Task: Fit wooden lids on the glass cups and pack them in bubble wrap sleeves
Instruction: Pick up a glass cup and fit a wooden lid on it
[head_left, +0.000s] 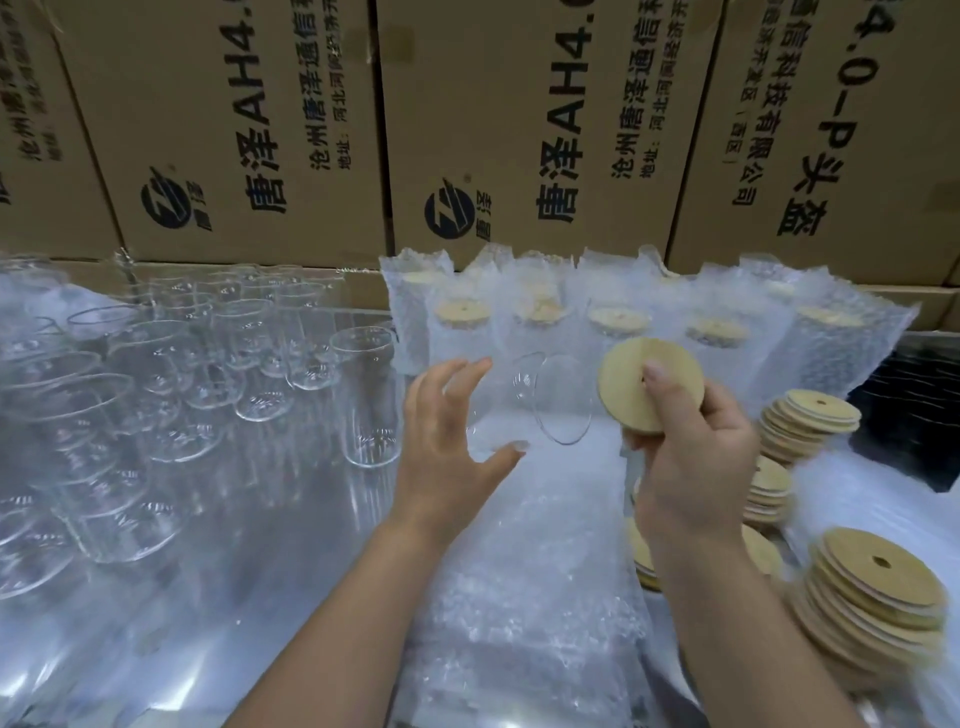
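Now gripping a glass cup (524, 395) sideways in the left hand (447, 441), with mouth turned right. Pinching a wooden lid (623, 379) in the right hand (696, 467), just beside that mouth, apart from it. Behind: lidded cups inside bubble wrap sleeves (467, 338). Left: empty cups (363, 395). Right: lid stacks (878, 587).

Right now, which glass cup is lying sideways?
The clear glass cup in the left hand: tipped sideways, mouth facing the round wooden lid. The other cups stand upright.
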